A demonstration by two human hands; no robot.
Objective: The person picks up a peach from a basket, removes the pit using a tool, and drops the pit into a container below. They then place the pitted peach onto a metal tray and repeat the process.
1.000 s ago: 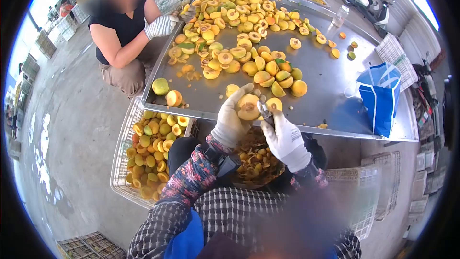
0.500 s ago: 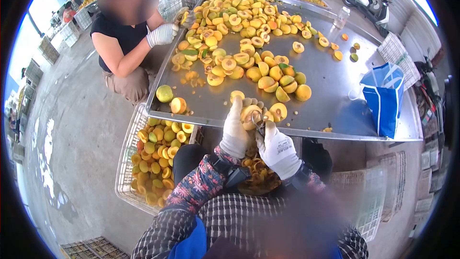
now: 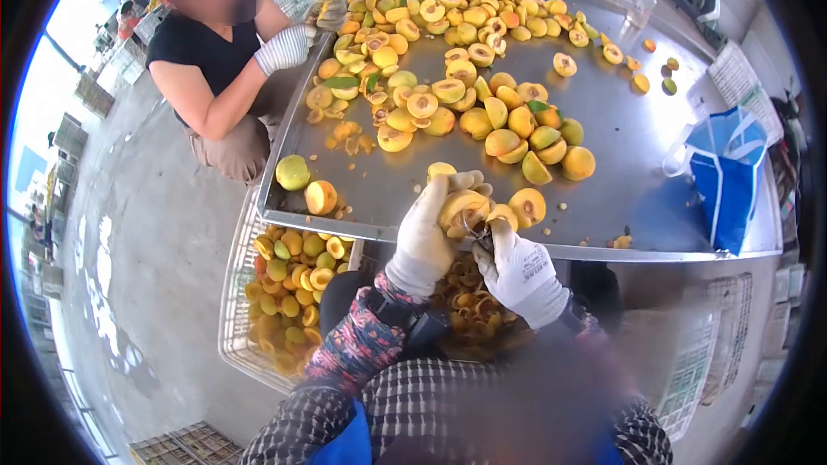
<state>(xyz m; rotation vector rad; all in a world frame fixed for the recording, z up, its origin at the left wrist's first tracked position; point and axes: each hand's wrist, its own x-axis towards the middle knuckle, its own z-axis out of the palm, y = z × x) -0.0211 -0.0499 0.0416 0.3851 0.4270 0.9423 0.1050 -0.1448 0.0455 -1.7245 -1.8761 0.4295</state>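
Halved fruit (image 3: 463,202), round, fleshy, in curled left hand (image 3: 425,239), right hand (image 3: 521,275) clasping metal tool (image 3: 484,238)

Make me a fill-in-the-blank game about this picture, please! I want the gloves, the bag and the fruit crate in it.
1. The camera wearer's left hand and right hand both wear pale ____.
2. The small metal tool is held in the wearer's ____ hand.
3. The bag on the metal table is mostly coloured ____.
4. The fruit-filled crate stands to the wearer's ____.

Missing words: gloves; right; blue; left
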